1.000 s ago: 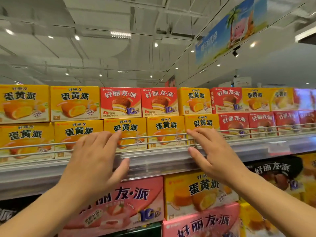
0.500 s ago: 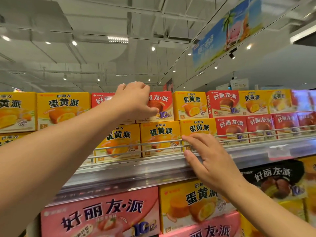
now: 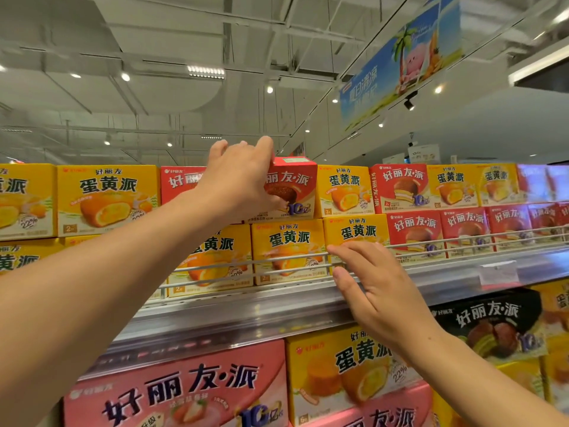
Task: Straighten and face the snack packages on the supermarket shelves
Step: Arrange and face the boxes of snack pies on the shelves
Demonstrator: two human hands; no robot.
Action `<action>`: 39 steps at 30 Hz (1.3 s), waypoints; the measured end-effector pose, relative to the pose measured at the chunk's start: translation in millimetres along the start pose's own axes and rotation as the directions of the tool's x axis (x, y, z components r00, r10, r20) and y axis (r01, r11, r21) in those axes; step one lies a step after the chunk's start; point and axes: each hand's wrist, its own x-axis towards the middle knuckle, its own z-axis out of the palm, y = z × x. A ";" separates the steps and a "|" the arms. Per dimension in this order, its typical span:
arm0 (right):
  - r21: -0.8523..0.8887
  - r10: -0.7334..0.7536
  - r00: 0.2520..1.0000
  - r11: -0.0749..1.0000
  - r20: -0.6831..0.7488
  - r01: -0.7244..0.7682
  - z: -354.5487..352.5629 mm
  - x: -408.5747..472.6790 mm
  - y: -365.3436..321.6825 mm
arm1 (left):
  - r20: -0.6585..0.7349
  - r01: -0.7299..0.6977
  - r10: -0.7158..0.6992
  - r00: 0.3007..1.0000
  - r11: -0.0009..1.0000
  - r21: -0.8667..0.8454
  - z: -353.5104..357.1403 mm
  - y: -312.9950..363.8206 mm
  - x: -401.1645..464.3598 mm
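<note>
On the top shelf stand two tiers of snack boxes, yellow and red. My left hand grips a red pie box in the upper tier, fingers over its top and thumb on its front; the box is tipped forward so its top face shows. Another red box beside it is partly hidden by my wrist. My right hand rests with straight fingers on the wire rail in front of a yellow box in the lower tier.
The metal shelf edge runs across the view with a clear price-tag holder at the right. Below stand larger pink, yellow and black boxes. A blue banner hangs from the ceiling.
My left hand rose from the shelf rail to the upper tier, took hold of a red box and tipped it forward. My right hand stayed at the rail.
</note>
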 end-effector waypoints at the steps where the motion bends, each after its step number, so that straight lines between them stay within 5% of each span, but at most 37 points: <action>1: 0.001 0.007 1.000 1.000 0.007 -0.007 -0.5 0.1 -1.0 | -0.005 -0.014 0.014 1.000 1.000 -0.015 -3.3 1.5 -2.4; 5: 0.002 0.026 0.999 1.000 0.039 -0.026 -3.6 -0.5 -6.3 | -0.110 -0.095 0.079 0.991 0.983 -0.155 -25.7 6.4 -20.7; 7: 0.172 0.101 0.988 0.978 0.113 -0.120 -14.4 2.3 -9.1 | -0.173 -0.111 0.057 0.983 0.941 -0.319 -38.0 12.4 -37.2; 11: 0.751 0.289 0.941 0.579 0.174 -0.317 -61.8 11.6 -8.7 | -0.099 -0.150 0.115 0.988 0.842 -0.518 -43.0 37.4 -67.7; 15: 0.647 0.243 0.949 0.694 0.202 -0.315 -96.2 2.7 -9.6 | 0.006 -0.216 0.270 0.963 0.787 -0.578 -19.0 69.3 -77.4; 26: 0.179 0.354 0.930 0.913 0.103 -0.367 -171.1 -54.2 21.0 | -0.072 -0.404 0.469 0.880 0.661 -0.632 20.5 168.5 -68.3; 34: 0.194 0.377 0.911 0.893 0.169 -0.406 -227.5 -80.7 96.1 | -0.076 -0.449 0.516 0.853 0.652 -0.612 47.4 266.4 -37.9; 39: 0.179 0.391 0.898 0.886 0.203 -0.427 -271.3 -95.4 175.2 | -0.029 -0.340 0.435 0.900 0.661 -0.669 61.8 309.7 10.3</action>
